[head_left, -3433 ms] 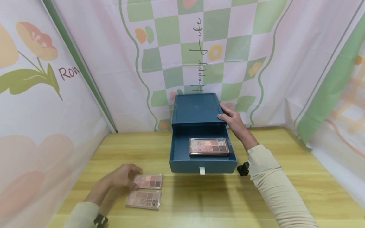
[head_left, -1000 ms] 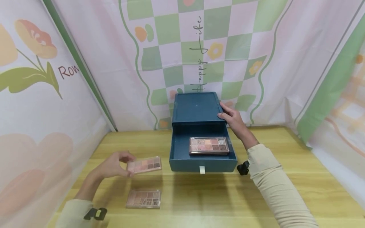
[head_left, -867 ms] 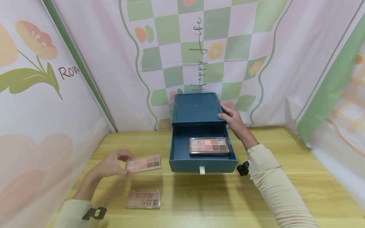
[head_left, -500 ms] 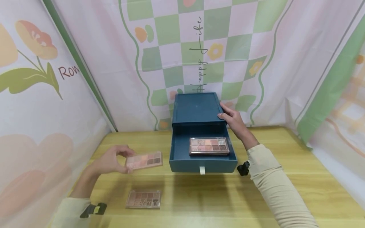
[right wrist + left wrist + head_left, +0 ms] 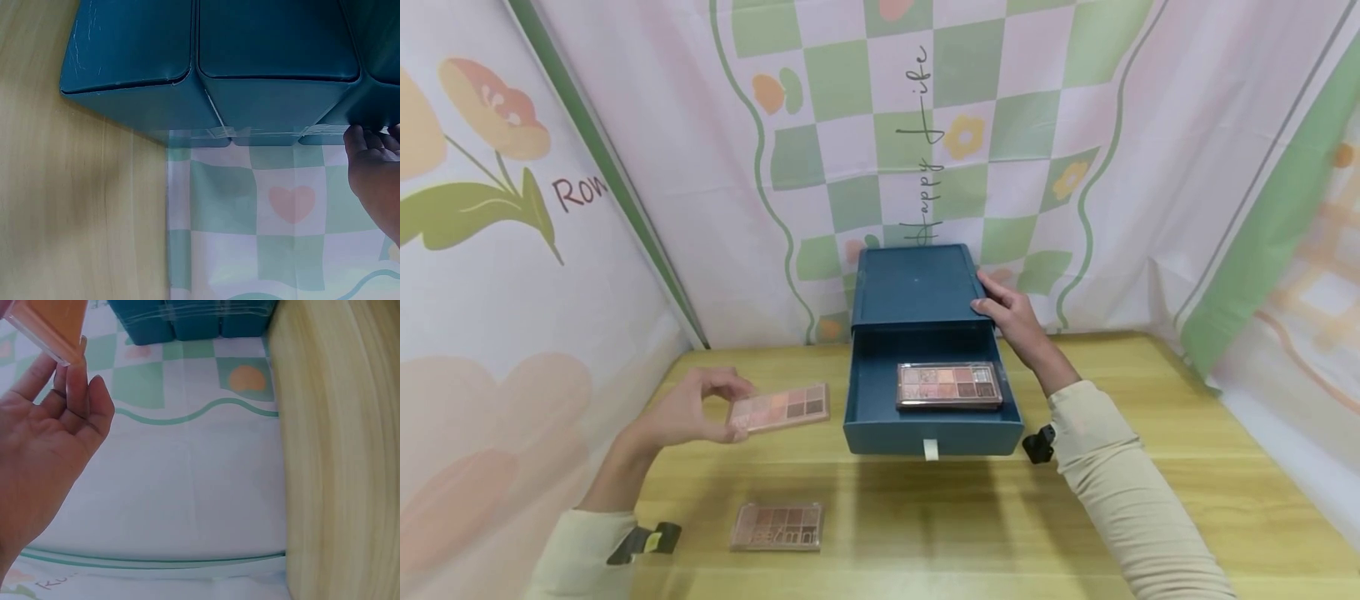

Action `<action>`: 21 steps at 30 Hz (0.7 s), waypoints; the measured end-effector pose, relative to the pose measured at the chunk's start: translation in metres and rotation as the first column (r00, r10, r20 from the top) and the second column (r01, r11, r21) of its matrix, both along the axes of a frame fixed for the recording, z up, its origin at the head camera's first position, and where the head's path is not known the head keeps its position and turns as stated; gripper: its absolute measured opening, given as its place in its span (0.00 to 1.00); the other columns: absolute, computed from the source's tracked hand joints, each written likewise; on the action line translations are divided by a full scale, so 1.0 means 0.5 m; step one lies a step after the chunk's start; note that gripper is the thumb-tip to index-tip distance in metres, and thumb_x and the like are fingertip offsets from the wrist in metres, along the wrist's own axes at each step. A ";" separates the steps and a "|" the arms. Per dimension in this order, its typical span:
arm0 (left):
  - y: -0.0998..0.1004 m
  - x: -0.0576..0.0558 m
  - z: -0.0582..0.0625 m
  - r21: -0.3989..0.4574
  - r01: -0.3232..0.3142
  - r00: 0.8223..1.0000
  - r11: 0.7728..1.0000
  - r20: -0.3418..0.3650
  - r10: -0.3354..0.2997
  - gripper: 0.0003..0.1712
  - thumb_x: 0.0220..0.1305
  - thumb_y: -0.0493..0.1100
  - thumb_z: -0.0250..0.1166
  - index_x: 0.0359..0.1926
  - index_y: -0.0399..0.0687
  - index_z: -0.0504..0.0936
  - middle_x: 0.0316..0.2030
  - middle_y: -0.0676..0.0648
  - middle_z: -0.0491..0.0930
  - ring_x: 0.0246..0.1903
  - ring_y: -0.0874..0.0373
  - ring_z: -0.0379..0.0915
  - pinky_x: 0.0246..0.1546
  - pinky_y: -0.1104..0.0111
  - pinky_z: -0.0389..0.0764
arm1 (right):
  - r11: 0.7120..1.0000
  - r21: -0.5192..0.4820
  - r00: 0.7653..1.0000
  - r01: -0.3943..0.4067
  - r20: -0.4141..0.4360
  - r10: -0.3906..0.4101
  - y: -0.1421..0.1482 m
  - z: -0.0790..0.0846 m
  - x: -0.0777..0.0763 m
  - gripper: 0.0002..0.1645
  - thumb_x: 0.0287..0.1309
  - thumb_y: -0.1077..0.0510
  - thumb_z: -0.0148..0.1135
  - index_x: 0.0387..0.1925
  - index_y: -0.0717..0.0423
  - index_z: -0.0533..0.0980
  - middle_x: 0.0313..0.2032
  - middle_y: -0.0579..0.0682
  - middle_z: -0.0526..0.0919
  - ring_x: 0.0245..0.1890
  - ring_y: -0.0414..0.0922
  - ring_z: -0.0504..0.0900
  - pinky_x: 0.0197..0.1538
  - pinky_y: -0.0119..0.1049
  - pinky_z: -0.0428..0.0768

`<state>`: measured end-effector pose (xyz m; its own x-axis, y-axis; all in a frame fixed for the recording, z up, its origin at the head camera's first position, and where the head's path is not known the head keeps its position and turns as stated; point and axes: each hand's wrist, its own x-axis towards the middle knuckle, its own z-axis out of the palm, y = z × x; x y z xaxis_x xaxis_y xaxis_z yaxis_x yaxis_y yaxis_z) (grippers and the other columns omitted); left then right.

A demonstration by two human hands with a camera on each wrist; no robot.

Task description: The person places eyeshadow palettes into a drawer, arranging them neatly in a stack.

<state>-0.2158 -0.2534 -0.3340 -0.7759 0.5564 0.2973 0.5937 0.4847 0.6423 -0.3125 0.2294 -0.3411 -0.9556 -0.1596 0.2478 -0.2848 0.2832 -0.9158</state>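
Observation:
My left hand [image 5: 681,410] pinches the left end of a clear-lidded eyeshadow palette [image 5: 792,407] between thumb and fingers. It holds it above the table, left of the dark teal drawer unit [image 5: 917,287]. The unit's top drawer [image 5: 880,436] is pulled out, with a white pull tab on its front. Inside, toward the right, lies an eyeshadow palette [image 5: 949,385], apparently on top of another. My right hand [image 5: 1018,325] rests against the unit's upper right side, thumb by the front corner, fingers [image 5: 355,139] partly out of frame. One more palette [image 5: 777,527] lies flat on the table, nearer me.
In the right wrist view the drawer unit shows three stacked sections, with the middle drawer [image 5: 275,37] shut. The wooden table [image 5: 1075,533] extends around it. A printed curtain [image 5: 820,150] hangs close behind, with more fabric at both sides.
My left hand has lifted the palette off the table from beside the other one, then moved it farther away from me. My right hand has stayed on the drawer unit.

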 end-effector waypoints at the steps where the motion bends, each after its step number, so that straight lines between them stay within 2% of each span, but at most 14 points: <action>1: 0.002 0.000 0.003 0.006 0.003 1.000 1.000 -0.012 -0.003 0.24 0.38 0.39 0.78 0.43 0.40 0.87 0.35 0.51 0.84 0.38 0.66 0.77 0.47 0.70 0.79 | 1.000 -0.002 1.000 -0.001 0.001 0.001 0.000 0.000 0.000 0.40 0.72 0.53 0.50 0.80 0.54 0.50 0.82 0.51 0.48 0.82 0.52 0.48 0.81 0.56 0.53; 5: 0.011 -0.001 0.013 0.029 -0.012 0.999 1.000 -0.049 0.013 0.24 0.36 0.37 0.79 0.42 0.39 0.87 0.35 0.50 0.85 0.37 0.68 0.77 0.46 0.72 0.79 | 1.000 -0.002 1.000 -0.002 0.001 0.002 0.001 0.000 0.000 0.40 0.72 0.54 0.50 0.80 0.52 0.50 0.82 0.52 0.48 0.82 0.53 0.48 0.81 0.56 0.54; 10: 0.022 -0.004 0.024 0.054 -0.012 0.996 0.998 -0.084 0.017 0.25 0.35 0.36 0.79 0.41 0.37 0.87 0.36 0.44 0.87 0.37 0.68 0.78 0.45 0.73 0.81 | 1.000 -0.004 1.000 0.005 0.000 -0.005 0.000 0.000 0.001 0.40 0.72 0.53 0.50 0.80 0.52 0.51 0.82 0.52 0.48 0.82 0.53 0.48 0.80 0.57 0.54; 17: 0.047 -0.011 0.049 -0.024 -0.033 0.998 0.999 -0.046 0.032 0.24 0.39 0.42 0.79 0.43 0.43 0.88 0.38 0.49 0.87 0.39 0.66 0.78 0.49 0.70 0.80 | 1.000 0.002 1.000 0.018 0.004 -0.018 -0.001 -0.002 0.001 0.40 0.72 0.53 0.51 0.80 0.52 0.51 0.82 0.52 0.48 0.82 0.53 0.49 0.80 0.57 0.55; 21: 0.065 -0.015 0.058 -0.050 -0.021 1.000 0.999 -0.007 0.021 0.24 0.41 0.42 0.78 0.44 0.44 0.88 0.39 0.50 0.85 0.41 0.64 0.77 0.50 0.66 0.79 | 1.000 -0.004 1.000 0.012 0.005 -0.012 -0.002 0.001 0.000 0.40 0.72 0.54 0.51 0.80 0.51 0.51 0.81 0.51 0.49 0.82 0.53 0.49 0.80 0.56 0.55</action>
<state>-0.2235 -0.2210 -0.3052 -0.7857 0.5545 0.2743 0.5872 0.5288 0.6128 -0.3125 0.2283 -0.3407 -0.9586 -0.1471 0.2439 -0.2771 0.2833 -0.9181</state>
